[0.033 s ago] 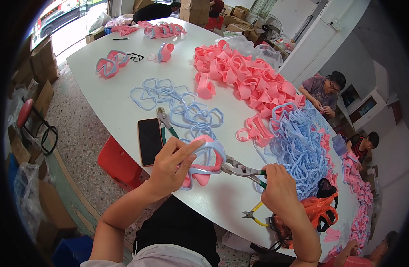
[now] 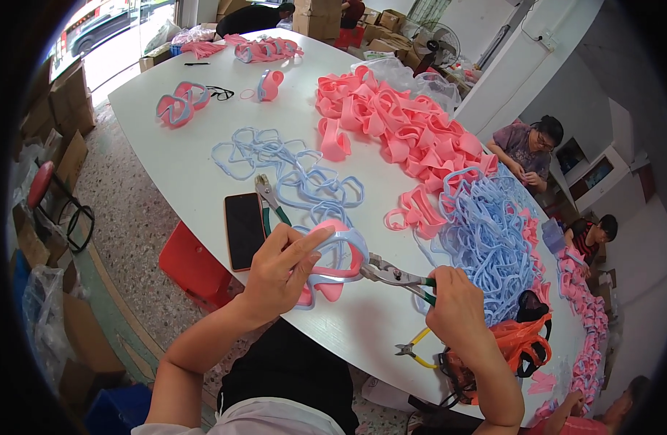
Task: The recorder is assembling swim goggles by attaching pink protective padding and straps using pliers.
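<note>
My left hand (image 2: 279, 272) is closed on a goggle frame, a light blue rim (image 2: 356, 245) joined to a soft pink skirt (image 2: 332, 292). In my right hand (image 2: 455, 304) are pliers (image 2: 393, 275) with metal jaws and green handles. Their jaws meet the right edge of the goggle frame; exactly what they pinch is too small to tell. Loose light blue rims (image 2: 304, 177) lie just beyond my left hand. A second pair of green-handled pliers (image 2: 266, 192) rests beside a dark phone (image 2: 244, 230). Small yellow-handled cutters (image 2: 413, 349) lie below my right hand.
Heaped pink skirts (image 2: 398, 123) and tangled blue rims (image 2: 489, 243) cover the white table's right side. An orange plastic bag (image 2: 518, 341) sits near my right forearm. Several joined goggle frames (image 2: 182, 103) lie at far left. A red stool (image 2: 195, 267) stands beside the table; other people (image 2: 528, 148) sit along it.
Outside the doorway a vehicle has shifted to the right. Both hands, the pliers and the goggle frame look practically unmoved.
</note>
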The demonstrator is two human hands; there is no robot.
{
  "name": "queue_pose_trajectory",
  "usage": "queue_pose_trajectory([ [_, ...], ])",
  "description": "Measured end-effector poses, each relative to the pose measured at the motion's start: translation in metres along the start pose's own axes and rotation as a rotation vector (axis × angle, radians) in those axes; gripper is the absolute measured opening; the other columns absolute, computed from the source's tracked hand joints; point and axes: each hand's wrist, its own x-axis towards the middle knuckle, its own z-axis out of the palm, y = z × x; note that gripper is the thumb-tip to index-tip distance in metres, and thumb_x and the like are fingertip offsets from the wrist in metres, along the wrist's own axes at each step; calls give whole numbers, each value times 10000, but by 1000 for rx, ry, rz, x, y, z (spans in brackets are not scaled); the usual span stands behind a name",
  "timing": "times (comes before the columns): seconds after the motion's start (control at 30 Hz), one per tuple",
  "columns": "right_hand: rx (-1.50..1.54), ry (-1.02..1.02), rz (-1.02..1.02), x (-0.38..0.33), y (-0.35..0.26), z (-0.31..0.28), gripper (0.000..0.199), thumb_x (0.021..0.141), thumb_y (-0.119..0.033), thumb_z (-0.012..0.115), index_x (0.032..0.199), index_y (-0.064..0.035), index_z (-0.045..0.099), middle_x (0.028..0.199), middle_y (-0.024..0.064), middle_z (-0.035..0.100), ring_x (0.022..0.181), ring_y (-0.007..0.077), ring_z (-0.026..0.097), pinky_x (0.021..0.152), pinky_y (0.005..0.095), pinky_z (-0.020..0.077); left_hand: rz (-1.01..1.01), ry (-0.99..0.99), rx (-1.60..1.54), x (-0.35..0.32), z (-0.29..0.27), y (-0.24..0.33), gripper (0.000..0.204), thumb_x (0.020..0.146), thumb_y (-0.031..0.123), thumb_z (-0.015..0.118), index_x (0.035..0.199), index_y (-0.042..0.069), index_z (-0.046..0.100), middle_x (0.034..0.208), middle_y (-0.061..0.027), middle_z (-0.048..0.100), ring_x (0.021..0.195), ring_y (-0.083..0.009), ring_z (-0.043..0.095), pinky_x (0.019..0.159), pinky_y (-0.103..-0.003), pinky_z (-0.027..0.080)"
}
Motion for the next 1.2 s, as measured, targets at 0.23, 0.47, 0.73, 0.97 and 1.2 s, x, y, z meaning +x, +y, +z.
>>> queue_pose_trajectory([
  [0.23,-56,145,-74,-3,-6,1,236,648,48,548,878,5,514,801,131,544,784,302,556,581,397,476,25,34,66,-2,1,1,403,844,-26,629,1236,67,628,785,-72,478,649,-162,455,538,-275,382],
  [0.47,-176,136,-69,-1,-4,4,173,648,30,555,810,1,501,769,118,548,748,285,562,578,381,486,39,28,85,-1,-1,6,425,836,-11,638,1251,75,613,785,-78,474,650,-180,472,542,-284,392],
  [0.73,-57,76,13,7,4,8,239,659,49,563,892,11,528,826,152,571,806,324,576,652,405,494,10,-34,98,-4,3,-2,392,896,42,613,1281,4,548,826,-61,465,683,-133,445,579,-258,369],
  [0.97,95,115,-45,-7,-14,0,442,637,107,562,1071,35,511,1005,197,528,955,376,513,811,441,450,-383,404,-442,-6,29,-41,367,963,140,571,1306,17,521,863,21,424,702,-62,381,595,-211,337],
  [1.2,63,31,-46,-7,-24,8,440,657,90,544,1094,68,505,1018,222,523,950,380,505,831,430,434,-314,502,-456,-7,37,-27,380,973,151,556,1319,4,505,908,14,433,731,-55,373,625,-194,329],
])
